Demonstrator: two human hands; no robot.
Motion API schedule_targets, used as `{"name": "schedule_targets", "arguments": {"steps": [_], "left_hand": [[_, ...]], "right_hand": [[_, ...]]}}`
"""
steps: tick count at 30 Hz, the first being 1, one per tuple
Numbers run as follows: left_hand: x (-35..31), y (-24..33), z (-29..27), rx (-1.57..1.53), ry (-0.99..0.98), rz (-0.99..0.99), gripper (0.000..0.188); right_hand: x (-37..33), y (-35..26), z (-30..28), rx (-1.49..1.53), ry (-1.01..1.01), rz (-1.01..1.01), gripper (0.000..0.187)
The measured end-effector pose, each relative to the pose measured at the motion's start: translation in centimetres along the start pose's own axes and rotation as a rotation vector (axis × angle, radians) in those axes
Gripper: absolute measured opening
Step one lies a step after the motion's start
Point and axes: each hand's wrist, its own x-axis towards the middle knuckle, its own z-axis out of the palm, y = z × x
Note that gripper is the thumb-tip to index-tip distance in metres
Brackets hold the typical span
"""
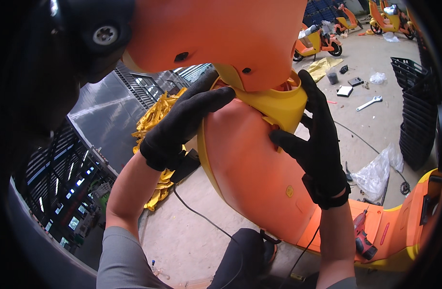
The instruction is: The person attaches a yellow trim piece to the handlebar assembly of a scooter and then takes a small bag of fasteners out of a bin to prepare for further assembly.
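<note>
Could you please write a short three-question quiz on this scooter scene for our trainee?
1. True or false: both hands wear black gloves.
2. Which part do the right hand and the left hand press on? A) yellow collar B) wrench C) black crates
3. Fill in: a red ______ lies on the scooter's footboard, by the right forearm.

Key: 1. True. 2. A: the fingers of both hands rest on the yellow collar where it meets the orange panel. 3. Drill.
</note>
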Motion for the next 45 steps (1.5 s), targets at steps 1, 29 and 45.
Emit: {"name": "schedule_targets", "arguments": {"steps": [1, 29, 45], "left_hand": [[0.1, -0.2, -0.2, -0.018, -0.002, -0.005, 0.064], [0.4, -0.7, -1.3, 0.055, 0.035, -0.046, 0.057], [0.3, -0.2, -0.9, 0.12, 0.024, -0.057, 0.057]], "right_hand": [[0.0, 0.0, -0.1, 0.002, -0.001, 0.0, 0.091], [-0.2, -0.2, 1.6, -0.223, 0.146, -0.122, 0.079], [-0.1, -0.1, 2.9, -0.298, 0.28, -0.125, 0.079]]}}
